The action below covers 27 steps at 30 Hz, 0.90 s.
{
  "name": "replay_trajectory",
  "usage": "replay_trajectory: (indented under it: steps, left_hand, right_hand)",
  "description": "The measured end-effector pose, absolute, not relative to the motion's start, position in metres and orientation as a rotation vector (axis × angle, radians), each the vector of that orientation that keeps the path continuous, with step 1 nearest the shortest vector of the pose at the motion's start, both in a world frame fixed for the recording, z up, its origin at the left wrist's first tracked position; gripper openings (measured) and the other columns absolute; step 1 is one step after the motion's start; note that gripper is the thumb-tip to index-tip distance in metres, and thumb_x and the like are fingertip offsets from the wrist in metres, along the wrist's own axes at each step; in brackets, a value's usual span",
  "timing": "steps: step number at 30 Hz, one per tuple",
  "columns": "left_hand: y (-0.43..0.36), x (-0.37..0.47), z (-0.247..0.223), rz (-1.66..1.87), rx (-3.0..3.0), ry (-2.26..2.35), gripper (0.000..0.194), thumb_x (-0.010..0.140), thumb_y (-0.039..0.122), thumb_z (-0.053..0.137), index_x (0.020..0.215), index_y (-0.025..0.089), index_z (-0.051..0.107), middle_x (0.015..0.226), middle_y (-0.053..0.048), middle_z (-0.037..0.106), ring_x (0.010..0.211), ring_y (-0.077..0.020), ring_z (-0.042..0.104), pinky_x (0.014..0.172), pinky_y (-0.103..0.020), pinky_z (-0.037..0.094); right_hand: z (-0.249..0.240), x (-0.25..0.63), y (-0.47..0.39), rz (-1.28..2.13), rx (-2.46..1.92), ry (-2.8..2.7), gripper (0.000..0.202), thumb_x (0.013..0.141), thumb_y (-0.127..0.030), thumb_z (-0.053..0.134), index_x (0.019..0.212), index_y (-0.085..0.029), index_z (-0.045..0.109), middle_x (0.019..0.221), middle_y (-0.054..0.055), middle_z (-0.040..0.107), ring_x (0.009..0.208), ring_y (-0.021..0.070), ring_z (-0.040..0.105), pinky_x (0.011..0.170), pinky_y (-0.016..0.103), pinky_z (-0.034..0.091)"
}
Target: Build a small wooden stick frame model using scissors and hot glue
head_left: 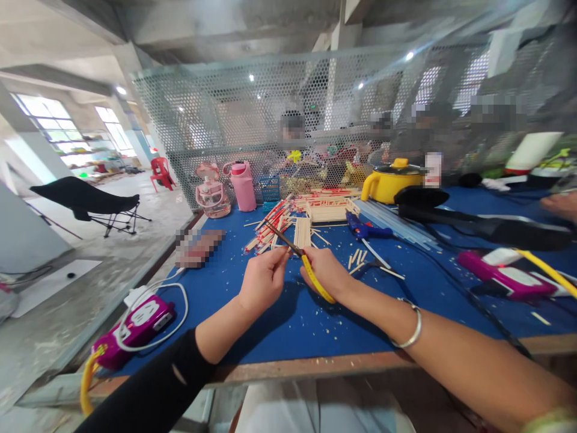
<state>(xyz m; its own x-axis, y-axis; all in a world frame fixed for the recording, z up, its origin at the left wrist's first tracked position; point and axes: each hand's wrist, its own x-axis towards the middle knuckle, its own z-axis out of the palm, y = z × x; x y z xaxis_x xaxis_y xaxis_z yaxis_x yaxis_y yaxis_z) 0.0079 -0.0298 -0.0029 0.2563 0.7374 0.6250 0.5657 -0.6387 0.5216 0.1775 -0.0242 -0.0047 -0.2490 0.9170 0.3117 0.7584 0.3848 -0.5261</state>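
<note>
My right hand point(328, 272) grips scissors with yellow handles point(319, 284). Their dark blades point(282, 234) stretch up and to the left, past the fingertips of my left hand point(265, 278). That left hand is closed in a pinch beside the blades; what it pinches is too small to make out. Just beyond both hands lies a flat panel of wooden sticks point(302, 231) set side by side. A pile of loose sticks in red-marked wrappers point(274, 227) is to its left. Behind it sits a rectangular frame built from sticks point(331, 211).
To the right are a blue glue gun point(366, 230), clear glue sticks point(399, 224), short stick pieces point(357, 258) and a yellow pot point(392, 183). Purple power strips point(135, 328) flank the work area. Pink bottles point(243, 186) stand before a perforated screen point(216, 108). Another person's hand point(561, 204) shows far right.
</note>
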Motion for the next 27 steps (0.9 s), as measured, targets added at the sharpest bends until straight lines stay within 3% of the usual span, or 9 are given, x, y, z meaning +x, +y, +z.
replay_trajectory:
  steps: [5,8,14,17,21,24,27]
  left_hand:
    - [-0.025,0.014,-0.004,1.308,2.162,1.213,0.031,0.092,0.031,0.042,0.091,0.013,0.068,0.063,-0.001,0.057,0.059,-0.0112,0.048,0.059,-0.022,0.037]
    - [-0.019,0.016,-0.005,1.308,1.929,1.080,0.033,0.091,0.036,0.044,0.096,0.012,0.066,0.060,0.001,0.053,0.059,-0.0105,0.048,0.060,-0.022,0.038]
    - [-0.014,0.016,-0.004,1.195,1.383,0.760,0.050,0.088,0.038,0.051,0.134,0.022,0.041,0.064,0.006,0.049,0.042,-0.0046,0.028,0.039,-0.017,0.022]
    - [-0.013,0.013,-0.003,1.161,1.258,0.737,0.045,0.084,0.036,0.056,0.126,0.021,0.048,0.064,0.006,0.048,0.040,-0.0029,0.025,0.037,-0.016,0.017]
    - [-0.008,0.010,-0.003,1.202,1.126,0.749,0.047,0.080,0.031,0.061,0.124,0.021,0.048,0.062,0.007,0.050,0.038,-0.0019,0.025,0.037,-0.014,0.015]
    - [-0.002,0.009,-0.005,1.255,1.084,0.728,0.052,0.078,0.029,0.064,0.125,0.020,0.046,0.065,0.005,0.056,0.041,-0.0030,0.036,0.039,-0.014,0.025]
    - [0.001,0.007,-0.009,1.256,1.077,0.728,0.036,0.075,0.034,0.069,0.104,0.015,0.056,0.069,0.001,0.063,0.053,-0.0064,0.054,0.050,-0.017,0.038]
  right_hand:
    - [0.001,0.177,-0.015,0.315,-1.466,-2.018,0.006,0.068,-0.016,0.050,0.067,-0.019,0.055,0.059,0.000,0.058,0.057,0.0130,0.051,0.052,0.021,0.032]
    - [0.014,0.188,-0.008,0.247,-1.544,-1.914,0.009,0.072,-0.025,0.051,0.070,-0.019,0.058,0.064,0.002,0.063,0.060,0.0141,0.053,0.054,0.021,0.035]
    - [0.046,0.238,0.006,0.097,-2.028,-1.924,0.047,0.083,-0.055,0.041,0.077,-0.017,0.068,0.077,0.013,0.070,0.077,0.0257,0.064,0.062,0.029,0.041]
    - [0.048,0.252,0.008,0.173,-2.283,-2.030,0.057,0.077,-0.062,0.048,0.079,-0.010,0.072,0.084,0.020,0.071,0.083,0.0318,0.066,0.064,0.032,0.044]
    - [0.040,0.255,0.010,0.261,-2.380,-2.084,0.050,0.072,-0.057,0.057,0.072,-0.010,0.073,0.075,0.018,0.071,0.073,0.0280,0.068,0.059,0.030,0.045]
    - [0.035,0.253,0.016,0.291,-2.430,-2.118,0.043,0.069,-0.053,0.060,0.066,-0.012,0.072,0.067,0.015,0.070,0.068,0.0259,0.068,0.057,0.030,0.045]
    - [0.037,0.251,0.020,0.250,-2.445,-2.125,0.038,0.060,-0.052,0.069,0.066,-0.014,0.072,0.069,0.013,0.070,0.074,0.0279,0.068,0.059,0.031,0.047]
